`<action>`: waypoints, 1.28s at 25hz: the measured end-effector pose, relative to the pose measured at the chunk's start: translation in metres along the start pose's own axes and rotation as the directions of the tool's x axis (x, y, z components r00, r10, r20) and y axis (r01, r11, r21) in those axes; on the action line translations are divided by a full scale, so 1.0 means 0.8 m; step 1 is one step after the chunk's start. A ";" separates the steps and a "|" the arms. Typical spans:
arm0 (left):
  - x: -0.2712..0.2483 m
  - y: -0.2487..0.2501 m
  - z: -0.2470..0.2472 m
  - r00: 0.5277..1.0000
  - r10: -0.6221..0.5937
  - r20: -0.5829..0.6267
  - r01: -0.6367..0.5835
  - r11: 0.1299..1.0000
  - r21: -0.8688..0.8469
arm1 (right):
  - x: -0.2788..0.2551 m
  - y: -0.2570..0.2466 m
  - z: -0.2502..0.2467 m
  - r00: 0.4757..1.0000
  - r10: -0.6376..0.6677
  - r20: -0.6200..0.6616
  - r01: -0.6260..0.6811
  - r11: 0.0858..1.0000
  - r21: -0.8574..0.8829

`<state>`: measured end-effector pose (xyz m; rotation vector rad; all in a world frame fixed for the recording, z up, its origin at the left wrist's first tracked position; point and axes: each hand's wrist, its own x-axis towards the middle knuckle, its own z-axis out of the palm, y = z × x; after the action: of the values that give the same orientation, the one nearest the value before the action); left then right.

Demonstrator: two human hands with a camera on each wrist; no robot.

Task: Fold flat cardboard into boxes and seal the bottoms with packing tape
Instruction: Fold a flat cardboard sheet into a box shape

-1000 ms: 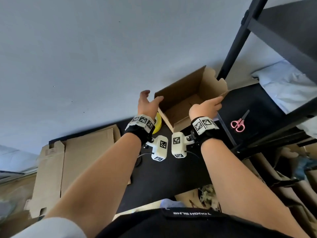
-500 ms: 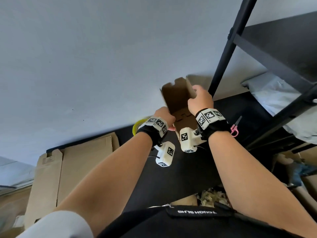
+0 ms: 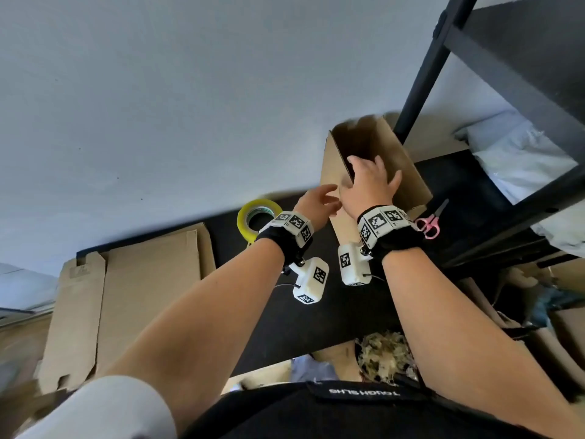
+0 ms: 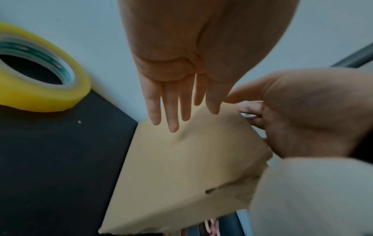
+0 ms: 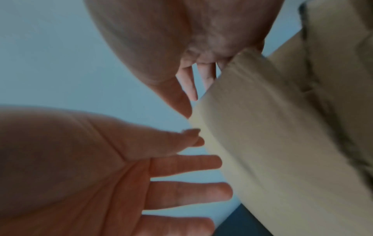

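**Box stood on end, hands steadying its walls**

The cardboard box (image 3: 373, 172) stands tilted on the black table (image 3: 177, 312), near its far edge beside the black shelf post (image 3: 421, 77), open mouth turned toward the wall. Nothing shows inside it. The right hand (image 3: 367, 185) lies on the near wall with its fingers hooked over the open rim, gripping the cardboard. The left hand (image 3: 316, 201) reaches flat and open, fingers (image 4: 171, 111) straight, tips at the box's left wall; whether they press or only graze it I cannot tell.

The step looks like turning the box so its bottom flaps can be closed. It would go best with the right hand holding the rim firmly while the left palm squares the side wall, so the creases stay true before any tape goes on.

The yellow tape roll (image 3: 258, 218) lies just left of the box at the far edge; pink scissors (image 3: 429, 224) lie just right. Flat cardboard sheets (image 3: 126, 299) rest at the table's left end.
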<state>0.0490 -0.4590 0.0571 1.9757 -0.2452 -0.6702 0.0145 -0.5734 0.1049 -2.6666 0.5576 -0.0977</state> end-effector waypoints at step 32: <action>-0.273 -0.342 -0.359 0.328 -0.850 -0.413 0.836 0.464 -0.291 | -0.162 -0.283 0.329 0.857 0.240 0.456 -0.388 0.883 0.265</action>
<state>-0.0034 -0.0130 -0.0027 2.0808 1.2569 -0.7188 0.0183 -0.2324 -0.0408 -2.1245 0.7521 0.4186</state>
